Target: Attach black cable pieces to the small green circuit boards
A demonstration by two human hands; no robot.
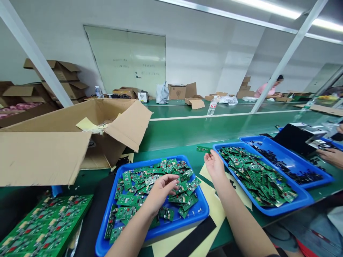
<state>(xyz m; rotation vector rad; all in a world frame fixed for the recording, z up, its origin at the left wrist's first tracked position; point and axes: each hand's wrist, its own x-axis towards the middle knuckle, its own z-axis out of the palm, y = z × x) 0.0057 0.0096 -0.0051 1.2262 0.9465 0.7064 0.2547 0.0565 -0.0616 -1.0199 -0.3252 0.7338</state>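
Note:
My right hand (215, 165) pinches a small green circuit board (203, 149) by its right end, just left of the right-hand tray of boards. My left hand (162, 190) hovers over a blue tray (99, 228) heaped with loose circuit boards (154, 172). Its fingers are loosely curled, with a gap between thumb and forefinger, and nothing shows between them. Beyond my right forearm a second blue tray (281, 211) holds many similar boards (257, 175), piled flatter and closer together.
A large open cardboard box (45, 157) stands at left, above unseparated board panels (45, 225). Yellow paper (214, 203) and a black strip (193, 237) lie between the trays. Another blue tray (289, 150) holds small black parts. A co-worker's hand (332, 156) is at far right.

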